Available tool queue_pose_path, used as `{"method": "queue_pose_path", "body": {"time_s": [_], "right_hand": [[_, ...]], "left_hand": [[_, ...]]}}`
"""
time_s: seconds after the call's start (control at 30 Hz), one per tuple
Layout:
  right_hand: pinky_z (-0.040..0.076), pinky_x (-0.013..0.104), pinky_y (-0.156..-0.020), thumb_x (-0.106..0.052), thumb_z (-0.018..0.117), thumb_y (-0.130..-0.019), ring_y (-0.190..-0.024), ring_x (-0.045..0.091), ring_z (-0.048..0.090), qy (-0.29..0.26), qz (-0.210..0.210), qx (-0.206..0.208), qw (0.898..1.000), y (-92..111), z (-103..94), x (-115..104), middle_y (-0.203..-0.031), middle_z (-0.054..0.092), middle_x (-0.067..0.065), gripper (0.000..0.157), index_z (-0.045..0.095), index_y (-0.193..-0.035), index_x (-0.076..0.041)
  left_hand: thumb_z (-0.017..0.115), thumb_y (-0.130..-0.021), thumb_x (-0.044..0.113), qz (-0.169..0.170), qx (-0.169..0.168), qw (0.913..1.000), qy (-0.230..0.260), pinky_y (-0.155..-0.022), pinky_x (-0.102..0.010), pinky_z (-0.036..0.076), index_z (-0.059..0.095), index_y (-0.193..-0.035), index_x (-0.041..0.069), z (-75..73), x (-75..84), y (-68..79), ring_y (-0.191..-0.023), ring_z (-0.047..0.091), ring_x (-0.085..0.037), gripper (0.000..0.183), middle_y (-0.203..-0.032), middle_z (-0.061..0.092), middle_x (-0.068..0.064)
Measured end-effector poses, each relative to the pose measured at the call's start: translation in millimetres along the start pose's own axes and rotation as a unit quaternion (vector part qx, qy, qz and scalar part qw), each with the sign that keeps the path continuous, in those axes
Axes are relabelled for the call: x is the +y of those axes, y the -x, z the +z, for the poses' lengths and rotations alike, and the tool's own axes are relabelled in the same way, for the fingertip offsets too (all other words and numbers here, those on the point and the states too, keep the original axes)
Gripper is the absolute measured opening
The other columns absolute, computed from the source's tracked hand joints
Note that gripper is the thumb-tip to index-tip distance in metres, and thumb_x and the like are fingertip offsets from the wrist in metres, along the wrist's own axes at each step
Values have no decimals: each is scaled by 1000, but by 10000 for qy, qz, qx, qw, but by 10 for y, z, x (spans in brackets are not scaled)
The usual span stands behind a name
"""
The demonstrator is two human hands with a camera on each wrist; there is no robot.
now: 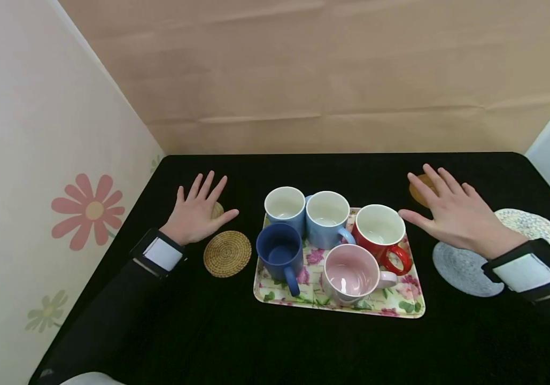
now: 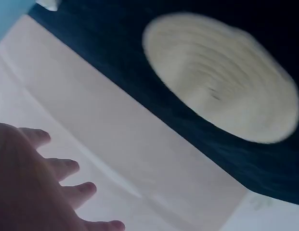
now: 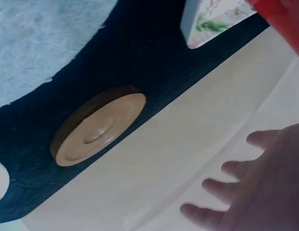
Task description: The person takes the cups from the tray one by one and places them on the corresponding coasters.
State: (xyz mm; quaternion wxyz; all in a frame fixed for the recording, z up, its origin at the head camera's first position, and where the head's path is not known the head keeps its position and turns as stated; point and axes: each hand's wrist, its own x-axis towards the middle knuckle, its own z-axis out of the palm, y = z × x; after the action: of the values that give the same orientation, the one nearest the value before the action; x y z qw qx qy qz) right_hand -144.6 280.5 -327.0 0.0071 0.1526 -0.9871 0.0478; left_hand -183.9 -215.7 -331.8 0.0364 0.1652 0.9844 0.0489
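My left hand (image 1: pixel 196 216) hovers with spread fingers over the left of the table, holding nothing, near a round woven coaster (image 1: pixel 227 254). Part of a smaller tan disc (image 1: pixel 217 209) shows behind its thumb. On the right, my right hand (image 1: pixel 462 219) is spread out and holds nothing, its thumb beside the red mug (image 1: pixel 373 243). Beneath its fingers a round wooden coaster (image 3: pixel 101 130) is partly covered in the head view. Around a floral tray (image 1: pixel 303 302) stand two light blue mugs (image 1: pixel 285 206), a dark blue mug (image 1: pixel 279 251) and a pink mug (image 1: pixel 349 275).
A round grey-blue mat (image 1: pixel 467 272) lies under the right wrist, and a speckled white mat (image 1: pixel 536 227) lies farther right. Brown paper (image 1: pixel 327 80) covers the wall behind the black table (image 1: pixel 236 342). A flower-patterned white wall (image 1: pixel 39 133) borders the left.
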Motion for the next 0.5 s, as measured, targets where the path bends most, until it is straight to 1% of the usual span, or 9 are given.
{"method": "queue_pose_path", "body": {"time_s": [0.13,0.3,0.5], "right_hand": [[17,72,-101,-59,49,-92,-138,51,15,-43,-62,-89,9999,-27,0,34,-157,12,27,85,20,-155,-9],[19,71,-101,-57,50,-93,-136,52,16,-28,-78,-108,9999,-52,5,80,-156,12,27,84,19,-155,-9],[20,71,-100,-57,49,-94,-135,53,18,-12,-28,-109,9999,-63,32,139,-155,14,29,83,21,-154,-8]], "left_hand": [[37,-88,76,-68,-32,10000,-39,-105,-71,4,7,-158,20,65,-171,-41,-145,-3,-38,93,-161,-1,-14],[42,-88,74,-196,-179,9996,-45,-104,-73,8,8,-158,19,147,-365,-39,-145,0,-40,95,-161,1,-16],[43,-88,73,-349,-384,9986,32,-102,-75,6,10,-157,16,253,-471,-22,-144,1,-44,95,-161,2,-18]]}}
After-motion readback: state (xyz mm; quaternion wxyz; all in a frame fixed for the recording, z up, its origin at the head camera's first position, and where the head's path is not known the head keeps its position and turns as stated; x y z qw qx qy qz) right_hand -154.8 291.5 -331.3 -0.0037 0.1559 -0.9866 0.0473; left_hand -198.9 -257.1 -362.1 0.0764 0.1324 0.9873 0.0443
